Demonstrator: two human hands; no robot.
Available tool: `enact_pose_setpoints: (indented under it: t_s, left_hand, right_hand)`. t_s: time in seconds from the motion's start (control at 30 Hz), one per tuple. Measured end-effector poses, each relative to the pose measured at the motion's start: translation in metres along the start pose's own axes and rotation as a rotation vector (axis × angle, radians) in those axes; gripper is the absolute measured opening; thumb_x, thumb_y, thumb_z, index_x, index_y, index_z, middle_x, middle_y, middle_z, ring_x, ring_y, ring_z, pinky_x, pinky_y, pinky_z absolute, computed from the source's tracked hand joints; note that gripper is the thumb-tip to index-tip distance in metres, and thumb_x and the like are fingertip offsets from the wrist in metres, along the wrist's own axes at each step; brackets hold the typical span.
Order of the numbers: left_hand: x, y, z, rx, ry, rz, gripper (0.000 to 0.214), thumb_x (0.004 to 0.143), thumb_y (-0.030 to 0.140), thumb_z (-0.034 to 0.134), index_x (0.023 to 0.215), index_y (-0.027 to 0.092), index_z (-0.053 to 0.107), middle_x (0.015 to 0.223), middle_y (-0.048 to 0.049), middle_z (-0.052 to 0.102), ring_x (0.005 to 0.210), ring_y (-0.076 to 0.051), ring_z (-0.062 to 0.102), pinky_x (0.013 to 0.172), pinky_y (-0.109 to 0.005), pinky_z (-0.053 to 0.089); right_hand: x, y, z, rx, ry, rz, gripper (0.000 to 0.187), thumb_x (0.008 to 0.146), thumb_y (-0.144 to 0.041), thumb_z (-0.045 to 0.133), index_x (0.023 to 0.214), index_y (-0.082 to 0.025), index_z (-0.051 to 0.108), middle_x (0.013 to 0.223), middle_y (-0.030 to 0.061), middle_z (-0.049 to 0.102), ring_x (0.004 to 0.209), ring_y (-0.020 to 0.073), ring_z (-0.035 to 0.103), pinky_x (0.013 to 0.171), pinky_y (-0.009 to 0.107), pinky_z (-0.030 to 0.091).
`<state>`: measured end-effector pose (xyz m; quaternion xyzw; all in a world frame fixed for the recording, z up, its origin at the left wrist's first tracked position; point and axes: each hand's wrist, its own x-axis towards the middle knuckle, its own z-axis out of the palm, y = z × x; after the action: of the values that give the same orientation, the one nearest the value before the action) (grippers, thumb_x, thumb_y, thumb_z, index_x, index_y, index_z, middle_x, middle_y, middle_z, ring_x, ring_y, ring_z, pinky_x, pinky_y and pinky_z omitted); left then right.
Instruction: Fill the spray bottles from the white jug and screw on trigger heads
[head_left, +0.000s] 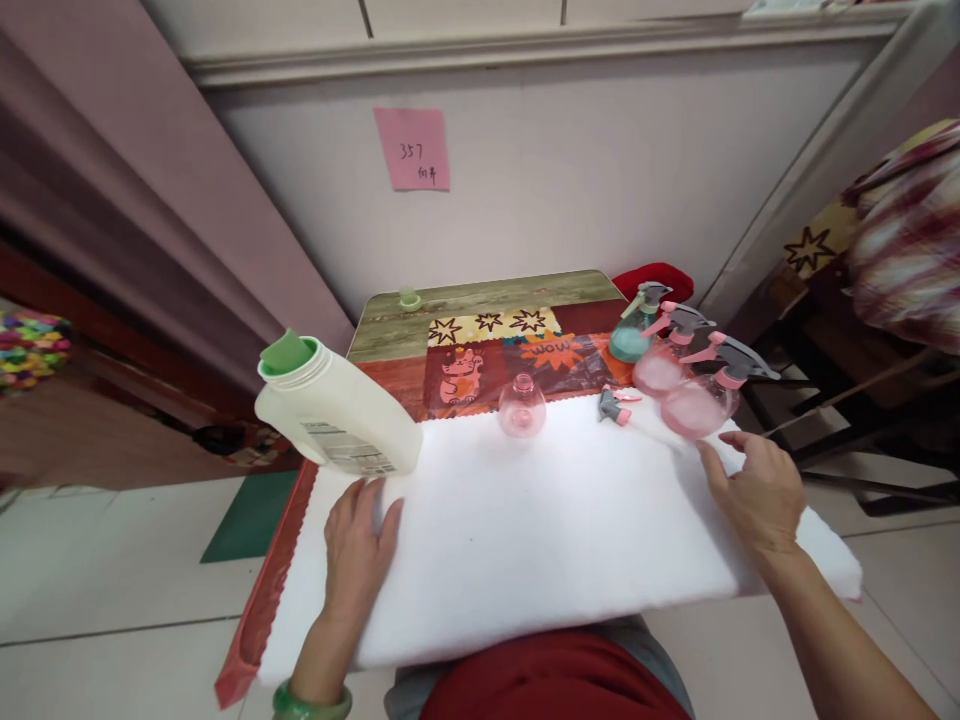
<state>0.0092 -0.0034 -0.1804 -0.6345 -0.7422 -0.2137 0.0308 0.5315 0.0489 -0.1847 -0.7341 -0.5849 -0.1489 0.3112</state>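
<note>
My left hand (pixel 356 540) lies on the white cloth with its fingers stretched out, just in front of a large cream detergent jug (pixel 349 420). The jug stands without a cap, its green pour spout showing at the mouth. On the right, my right hand (pixel 757 490) rests near the cloth's edge, fingers apart and holding nothing. Beside it lies a loose grey and pink spray head (pixel 615 405) with a pale tube running toward the hand. An open pink bottle (pixel 523 408) stands mid-table. Two pink spray bottles (pixel 701 400) and a teal spray bottle (pixel 631 335) stand at the right.
A small green cap (pixel 409 299) sits at the table's back left. The white cloth (pixel 510 540) covers the near half of the table, with a patterned cover behind. A wall with a pink note (pixel 412 150) rises beyond. Dark stool legs (pixel 862 440) stand right.
</note>
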Motion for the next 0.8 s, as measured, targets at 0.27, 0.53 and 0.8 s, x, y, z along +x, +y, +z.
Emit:
enact_pose_setpoints:
  t_s: [0.27,0.53,0.8]
  left_hand:
    - [0.002,-0.002,0.011,0.103,-0.009,-0.176,0.095,0.091,0.072,0.033,0.144,-0.007,0.04,0.146,-0.0377,0.043,0.142,-0.046,0.037,0.116,-0.059,0.028]
    - [0.009,-0.01,0.022,0.217,-0.16,-0.279,0.107,0.09,0.072,0.03,0.154,-0.013,0.022,0.162,-0.038,0.023,0.154,-0.045,0.017,0.122,-0.06,0.012]
    - [0.022,-0.012,0.023,0.233,-0.19,-0.3,0.107,0.089,0.072,0.035,0.154,-0.012,0.022,0.163,-0.0363,0.021,0.155,-0.044,0.014,0.123,-0.059,0.009]
  right_hand:
    - [-0.003,-0.081,0.038,0.259,-0.259,-0.307,0.059,0.098,-0.055,0.048,0.142,-0.014,0.051,0.143,0.0199,0.059,0.133,0.0345,0.054,0.11,0.051,0.045]
    - [-0.016,-0.153,0.09,0.226,-0.566,-0.526,0.073,0.099,-0.06,0.043,0.158,-0.016,0.034,0.163,0.0169,0.038,0.153,0.0362,0.031,0.123,0.06,0.024]
    - [-0.009,-0.157,0.097,0.185,-0.585,-0.541,0.076,0.099,-0.065,0.038,0.158,-0.018,0.036,0.164,0.0163,0.036,0.154,0.0357,0.028,0.124,0.062,0.018]
